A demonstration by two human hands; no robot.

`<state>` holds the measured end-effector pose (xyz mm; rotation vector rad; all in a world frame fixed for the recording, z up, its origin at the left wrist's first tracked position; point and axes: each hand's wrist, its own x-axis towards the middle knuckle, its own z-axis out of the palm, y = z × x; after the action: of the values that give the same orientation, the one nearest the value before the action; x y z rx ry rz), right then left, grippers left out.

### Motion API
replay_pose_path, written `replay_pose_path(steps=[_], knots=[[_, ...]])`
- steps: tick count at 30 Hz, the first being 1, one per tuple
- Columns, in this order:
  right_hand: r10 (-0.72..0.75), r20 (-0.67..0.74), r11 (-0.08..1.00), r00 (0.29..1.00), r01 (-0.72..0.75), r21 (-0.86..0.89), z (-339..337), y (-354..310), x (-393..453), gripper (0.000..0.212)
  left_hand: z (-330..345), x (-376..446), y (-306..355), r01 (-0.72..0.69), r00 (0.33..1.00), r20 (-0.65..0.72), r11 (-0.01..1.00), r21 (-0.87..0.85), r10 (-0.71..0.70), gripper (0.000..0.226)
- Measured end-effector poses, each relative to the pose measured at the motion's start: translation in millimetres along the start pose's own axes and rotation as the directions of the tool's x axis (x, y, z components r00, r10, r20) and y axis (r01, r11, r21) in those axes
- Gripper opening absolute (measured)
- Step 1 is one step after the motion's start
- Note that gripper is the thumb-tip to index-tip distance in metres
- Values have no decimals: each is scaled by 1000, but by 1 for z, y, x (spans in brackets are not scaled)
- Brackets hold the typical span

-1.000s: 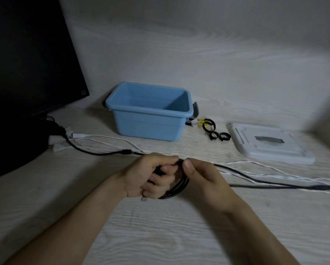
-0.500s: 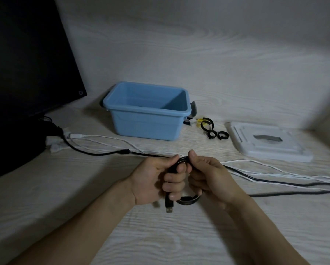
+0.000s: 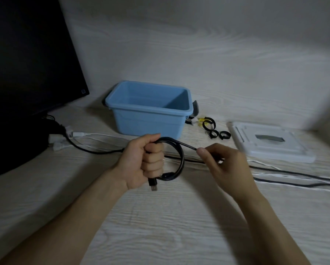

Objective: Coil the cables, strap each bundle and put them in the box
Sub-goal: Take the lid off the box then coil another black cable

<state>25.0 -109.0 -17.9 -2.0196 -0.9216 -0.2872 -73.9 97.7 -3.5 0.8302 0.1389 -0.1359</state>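
Low in the middle of the frame, the left hand (image 3: pixel 141 161) is a closed fist around a small coil of black USB cable (image 3: pixel 176 159), the loop standing out to the right of the knuckles and the USB plug (image 3: pixel 153 185) hanging below the fist. Just right of it, the right hand (image 3: pixel 223 165) pinches the free run of the same cable between thumb and forefinger, close to where it leaves the top of the loop.

From that pinch the uncoiled length trails off along the desk (image 3: pixel 160 226) toward the right edge of the frame, so the slack lies on the right hand's side and runs roughly left to right. The next wrap likely means drawing that length leftward to the fist.

White cables (image 3: pixel 294 176) lie alongside it. Further back, centre frame, stands the open blue box (image 3: pixel 150 111), well apart from both hands, with black straps (image 3: pixel 210 124) to its right, then a white lid (image 3: pixel 271 144). A dark monitor (image 3: pixel 26 54) fills the upper left.
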Motion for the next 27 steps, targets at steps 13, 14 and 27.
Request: replay_pose_path(steps=[13, 14, 27], knots=[[-24, -174, 984, 985, -7, -177, 0, 16, 1, 11, -21, -2, 20, -482, 857, -409, 769, -421, 313, 51], [-23, -162, 980, 987, -10, -201, 4, 13, -1, 12, -21, -2, 19, -494, 853, -411, 751, -437, 322, 51], [-268, 303, 891, 914, 355, -283, 39, -13, -21, 36, -14, 8, 24, -614, 757, -410, 768, -182, 508, 31]])
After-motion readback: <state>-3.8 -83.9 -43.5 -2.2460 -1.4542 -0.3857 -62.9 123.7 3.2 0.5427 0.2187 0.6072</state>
